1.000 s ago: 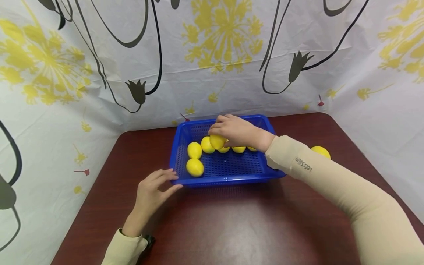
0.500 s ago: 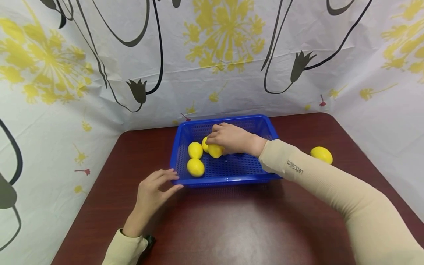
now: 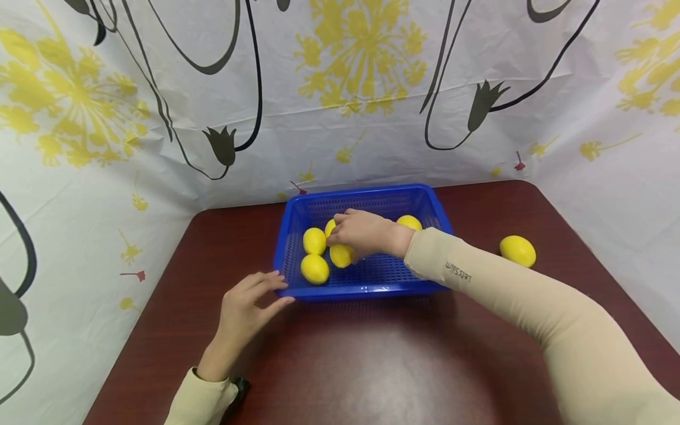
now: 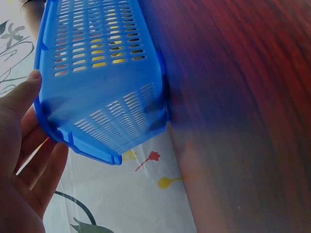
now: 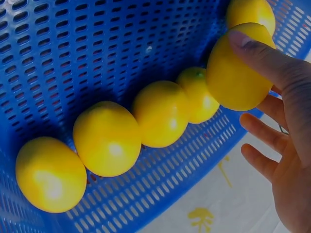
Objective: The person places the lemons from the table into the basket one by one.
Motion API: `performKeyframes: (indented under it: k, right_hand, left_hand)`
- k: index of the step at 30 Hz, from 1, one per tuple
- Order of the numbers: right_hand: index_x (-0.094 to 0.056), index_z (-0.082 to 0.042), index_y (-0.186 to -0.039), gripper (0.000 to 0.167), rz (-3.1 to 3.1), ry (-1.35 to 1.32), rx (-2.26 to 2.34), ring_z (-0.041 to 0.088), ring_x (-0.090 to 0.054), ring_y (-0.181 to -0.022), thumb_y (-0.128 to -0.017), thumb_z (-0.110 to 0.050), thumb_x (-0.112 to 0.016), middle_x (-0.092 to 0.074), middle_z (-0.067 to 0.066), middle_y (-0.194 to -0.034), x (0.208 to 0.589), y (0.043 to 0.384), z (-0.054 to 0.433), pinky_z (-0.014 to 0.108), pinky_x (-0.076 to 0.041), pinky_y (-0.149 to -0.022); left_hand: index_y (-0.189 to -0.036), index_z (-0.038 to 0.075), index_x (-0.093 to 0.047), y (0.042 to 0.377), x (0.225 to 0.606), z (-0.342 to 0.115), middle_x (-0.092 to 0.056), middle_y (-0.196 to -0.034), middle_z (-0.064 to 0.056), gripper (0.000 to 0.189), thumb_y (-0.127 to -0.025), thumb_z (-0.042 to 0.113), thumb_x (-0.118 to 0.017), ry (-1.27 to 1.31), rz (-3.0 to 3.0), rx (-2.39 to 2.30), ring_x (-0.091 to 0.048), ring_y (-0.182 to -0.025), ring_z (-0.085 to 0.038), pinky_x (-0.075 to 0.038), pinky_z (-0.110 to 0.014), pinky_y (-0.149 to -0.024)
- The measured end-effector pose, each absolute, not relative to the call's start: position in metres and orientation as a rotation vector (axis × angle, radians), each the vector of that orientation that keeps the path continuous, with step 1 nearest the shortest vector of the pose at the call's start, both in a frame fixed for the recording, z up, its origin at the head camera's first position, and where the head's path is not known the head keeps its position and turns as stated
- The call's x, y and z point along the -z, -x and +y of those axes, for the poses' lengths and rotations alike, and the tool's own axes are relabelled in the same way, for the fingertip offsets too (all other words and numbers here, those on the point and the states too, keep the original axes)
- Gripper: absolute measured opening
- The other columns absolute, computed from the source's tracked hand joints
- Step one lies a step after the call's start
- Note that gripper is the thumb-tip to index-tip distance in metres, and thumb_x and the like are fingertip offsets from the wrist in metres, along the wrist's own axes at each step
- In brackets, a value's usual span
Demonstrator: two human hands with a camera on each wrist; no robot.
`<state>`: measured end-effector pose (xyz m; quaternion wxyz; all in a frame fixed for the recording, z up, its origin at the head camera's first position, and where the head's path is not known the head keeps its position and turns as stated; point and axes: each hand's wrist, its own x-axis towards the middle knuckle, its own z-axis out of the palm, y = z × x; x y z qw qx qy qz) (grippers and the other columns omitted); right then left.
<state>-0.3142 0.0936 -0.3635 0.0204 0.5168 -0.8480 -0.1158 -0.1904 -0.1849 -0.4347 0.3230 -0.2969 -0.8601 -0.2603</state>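
Note:
In the head view, a blue plastic basket (image 3: 366, 289) with several yellow lemons stands on the table. My right hand (image 3: 361, 233) is over the inside of it and grips a lemon (image 3: 341, 256) with thumb and fingers. From the right wrist view, the thumb lies across this held lemon (image 5: 238, 77), beside a row of other lemons (image 5: 107, 138). One more lemon (image 3: 409, 222) sits at the basket's right rear. My left hand (image 3: 245, 304) touches the near left corner of the basket, its fingers fairly straight. Some lemons are hidden behind the right hand.
Outside the basket, a single lemon (image 3: 517, 251) lies on the dark red table (image 3: 372, 360), to the right, beyond my right sleeve (image 3: 494, 277). A patterned white sheet (image 3: 287, 159) hangs behind the table and along both sides.
My right hand has moved forward-edgewards and slightly left inside the basket, lowering the gripped lemon toward the front lemons. A right-rear lemon now shows. The left hand stays put.

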Motion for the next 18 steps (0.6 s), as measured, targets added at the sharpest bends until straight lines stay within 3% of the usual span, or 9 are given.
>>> performKeyframes:
  k: [18]
  right_hand:
    - [-0.067, -0.024, -0.124, 0.058, -2.643, -1.647, 0.379, 0.02, -0.056, -0.106, -0.073, -0.043, -0.086, -0.073, -0.007, -0.117, 0.383, 0.317, 0.087, 0.038, -0.05, -0.09]
  left_hand:
    - [-0.094, 0.014, -0.078, 0.193, 0.438, -0.187, -0.076, -0.097, 0.0, 0.037, -0.062, 0.024, -0.093, 0.783, -2.255, 0.699, -0.073, -0.099, -0.019, -0.057, -0.032, -0.089]
